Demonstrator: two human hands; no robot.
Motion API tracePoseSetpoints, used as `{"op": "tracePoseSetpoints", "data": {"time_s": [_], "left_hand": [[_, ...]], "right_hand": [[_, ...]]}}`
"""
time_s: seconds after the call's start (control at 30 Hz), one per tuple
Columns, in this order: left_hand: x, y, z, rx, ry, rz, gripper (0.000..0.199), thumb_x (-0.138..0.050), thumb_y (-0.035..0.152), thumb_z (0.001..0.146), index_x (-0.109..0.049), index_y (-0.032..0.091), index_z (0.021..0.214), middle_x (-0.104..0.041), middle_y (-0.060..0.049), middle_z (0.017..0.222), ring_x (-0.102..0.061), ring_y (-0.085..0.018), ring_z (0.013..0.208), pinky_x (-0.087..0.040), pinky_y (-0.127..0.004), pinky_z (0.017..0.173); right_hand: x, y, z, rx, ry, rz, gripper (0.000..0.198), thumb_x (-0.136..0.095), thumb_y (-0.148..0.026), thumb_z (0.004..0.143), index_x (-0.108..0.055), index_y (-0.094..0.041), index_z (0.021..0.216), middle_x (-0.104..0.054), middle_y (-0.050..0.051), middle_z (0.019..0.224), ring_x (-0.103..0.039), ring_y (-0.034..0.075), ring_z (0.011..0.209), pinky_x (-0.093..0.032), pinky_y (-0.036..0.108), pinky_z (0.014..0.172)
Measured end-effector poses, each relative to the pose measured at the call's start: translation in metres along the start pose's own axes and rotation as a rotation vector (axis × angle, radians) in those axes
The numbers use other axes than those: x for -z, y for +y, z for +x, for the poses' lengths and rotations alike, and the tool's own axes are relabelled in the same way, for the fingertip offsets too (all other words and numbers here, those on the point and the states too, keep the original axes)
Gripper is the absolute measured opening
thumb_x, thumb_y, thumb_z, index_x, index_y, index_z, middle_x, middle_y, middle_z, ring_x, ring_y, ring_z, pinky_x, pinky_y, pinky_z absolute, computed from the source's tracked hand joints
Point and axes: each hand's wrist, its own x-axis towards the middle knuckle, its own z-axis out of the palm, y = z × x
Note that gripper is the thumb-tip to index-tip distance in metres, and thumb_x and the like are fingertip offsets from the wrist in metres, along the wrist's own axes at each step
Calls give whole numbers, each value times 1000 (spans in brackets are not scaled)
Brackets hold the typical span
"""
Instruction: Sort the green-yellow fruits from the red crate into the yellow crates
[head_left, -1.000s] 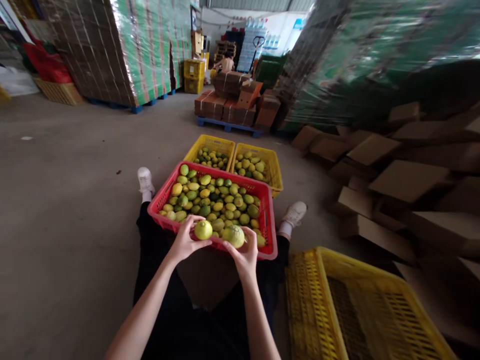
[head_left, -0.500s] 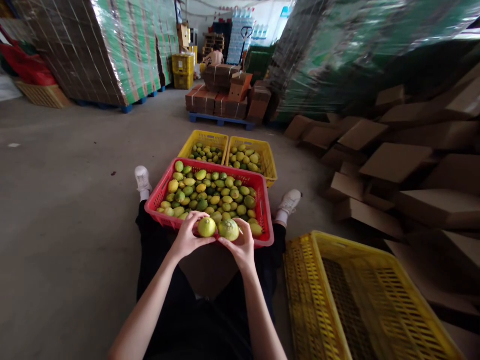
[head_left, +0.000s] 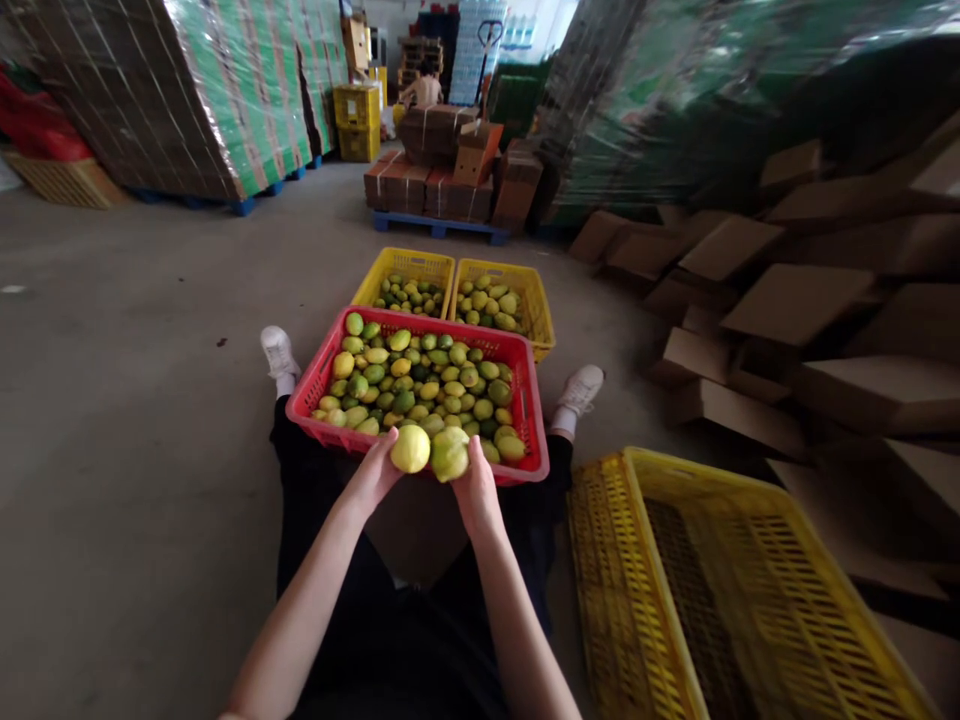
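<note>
The left grip (head_left: pixel 375 475) is closed around a pale yellow fruit (head_left: pixel 410 449), thumb on the near side, with the other fingers mostly hidden from this angle. The right grip (head_left: pixel 477 490) has hold of a greener, lumpier fruit (head_left: pixel 450 455), thumb against its right side. The two held fruits sit side by side between the grips, so close that I cannot tell whether they touch. Both are in front of the near edge of a red crate (head_left: pixel 535 440), which lies just beyond the grips and is filled with loose green and yellow fruits (head_left: pixel 405 398). Farther out, past the red crate, two yellow crates stand next to each other — the left-hand one (head_left: pixel 411 254) holding mostly small, greener fruits, the right-hand one (head_left: pixel 541 305) larger, yellower ones. Near the right grip, to its right and lower down, is a big yellow crate (head_left: pixel 611 575) with slotted walls. Well to the right of that grip, brown cardboard boxes (head_left: pixel 799 300) lie in a jumbled heap. White shoes flank the red crate: one (head_left: pixel 278 350) ahead and left of the left grip, the other (head_left: pixel 581 388) ahead and right of the right grip. Far ahead of both grips, a blue pallet (head_left: pixel 442 225) carries strapped cartons (head_left: pixel 457 190) — and behind it a person (head_left: pixel 426 92) is seen from the back.
</note>
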Motion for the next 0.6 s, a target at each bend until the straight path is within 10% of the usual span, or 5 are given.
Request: {"op": "tracePoseSetpoints", "data": {"time_s": [0.27, 0.6], "left_hand": [[-9, 5, -10, -15, -7, -230, 42, -67, 35, 77, -66, 18, 116, -70, -1, 82, -66, -12, 76, -54, -22, 73], [-20, 5, -9, 74, 305, -341, 9, -65, 21, 83, -61, 15, 87, -69, -3, 79, -67, -13, 69, -59, -25, 64]], "right_hand": [[0, -11, -6, 30, -70, 135, 32, -76, -50, 71, -62, -23, 82, -69, -1, 83, -65, 17, 74, -55, 29, 64], [-6, 0, -3, -87, -49, 199, 38, -80, -45, 63, -63, -22, 88, -65, -3, 74, -56, 13, 59, -45, 24, 47]]}}
